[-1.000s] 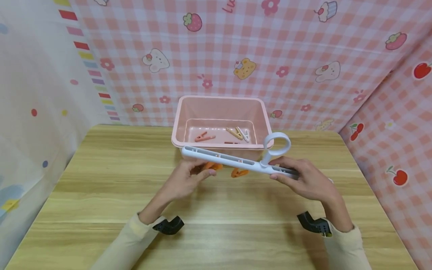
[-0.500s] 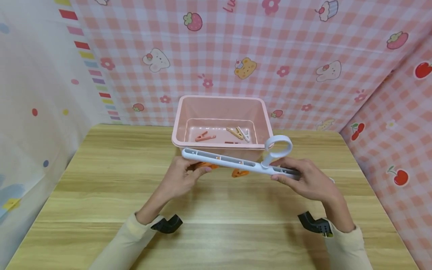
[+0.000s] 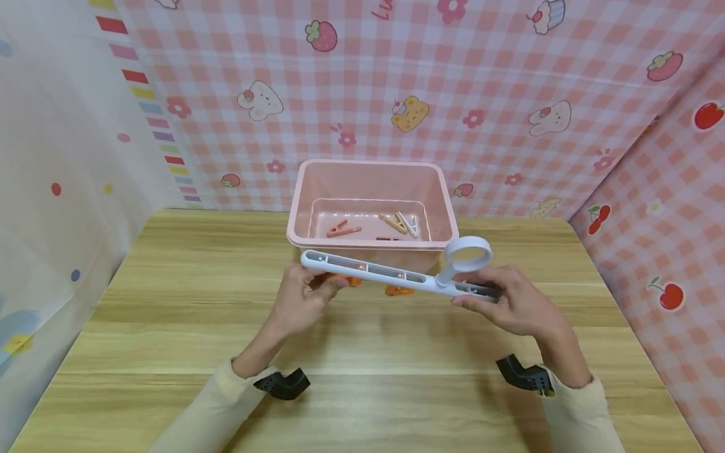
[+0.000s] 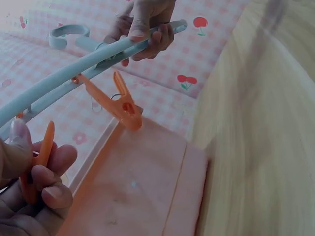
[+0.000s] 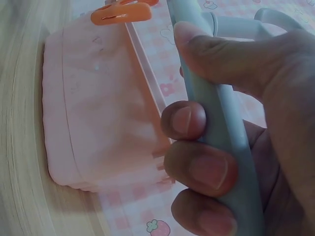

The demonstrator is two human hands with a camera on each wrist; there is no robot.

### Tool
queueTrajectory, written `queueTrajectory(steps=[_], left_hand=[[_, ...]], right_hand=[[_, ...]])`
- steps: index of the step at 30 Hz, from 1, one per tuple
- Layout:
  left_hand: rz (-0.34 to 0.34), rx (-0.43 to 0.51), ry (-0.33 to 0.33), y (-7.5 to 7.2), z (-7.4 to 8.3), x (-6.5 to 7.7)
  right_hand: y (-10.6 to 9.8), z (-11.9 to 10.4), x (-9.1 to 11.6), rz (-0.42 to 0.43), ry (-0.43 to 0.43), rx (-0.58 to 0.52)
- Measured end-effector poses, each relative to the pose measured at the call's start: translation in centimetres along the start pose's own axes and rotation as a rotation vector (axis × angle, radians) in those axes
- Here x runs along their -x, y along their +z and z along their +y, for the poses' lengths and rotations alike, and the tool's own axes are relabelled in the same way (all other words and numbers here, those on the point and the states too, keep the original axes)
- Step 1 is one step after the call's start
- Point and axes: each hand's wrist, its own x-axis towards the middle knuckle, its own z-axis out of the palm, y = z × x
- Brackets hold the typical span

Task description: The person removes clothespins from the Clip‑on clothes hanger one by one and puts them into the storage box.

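A pale blue-white clip hanger bar [image 3: 385,273] with a ring hook [image 3: 467,253] is held level just in front of a pink bin [image 3: 370,179]. My right hand [image 3: 512,301] grips its right end [image 5: 216,123]. My left hand [image 3: 303,296] is under the left end and pinches an orange clothespin [image 4: 42,157] that hangs from the bar. A second orange clothespin [image 4: 115,101] dangles from the middle of the bar [image 4: 64,81]; it also shows in the right wrist view [image 5: 120,12].
The pink bin stands at the back of a wooden table [image 3: 170,340] and holds a few loose clothespins [image 3: 343,229]. Pink checked cloth walls [image 3: 510,113] close in the back and right; a pale cloth wall [image 3: 51,157] closes the left.
The hanger bar has shifted slightly left and tilted flatter. My left hand has moved up a little under the bar's left end, still on the orange clothespin. The right hand barely moved.
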Motion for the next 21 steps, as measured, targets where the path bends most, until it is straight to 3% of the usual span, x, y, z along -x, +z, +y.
queueTrajectory(steps=[3, 8, 10, 13, 17, 19, 21], left_hand=[[0.026, 0.015, 0.005, 0.3, -0.2, 0.1], [0.131, -0.107, 0.104, 0.6, -0.3, 0.2], [0.142, -0.108, 0.111, 0.6, -0.3, 0.2], [0.097, -0.009, 0.054, 0.5, -0.2, 0.3], [0.033, 0.217, -0.087, 0.1, 0.0, 0.2], [0.037, 0.25, -0.137, -0.5, 0.1, 0.1], [0.053, 0.226, -0.164, -1.1, 0.2, -0.1]], right_hand=[[0.0, 0.0, 0.0, -0.008, 0.016, -0.005], [0.0, 0.1, 0.0, -0.002, 0.027, 0.009], [0.0, 0.2, 0.0, 0.004, 0.027, 0.014], [0.1, 0.2, 0.0, 0.005, 0.02, 0.014], [0.2, 0.2, 0.1, 0.017, 0.039, 0.007], [0.1, 0.2, 0.2, 0.028, 0.055, 0.012], [-0.1, 0.2, 0.3, 0.037, 0.071, 0.017]])
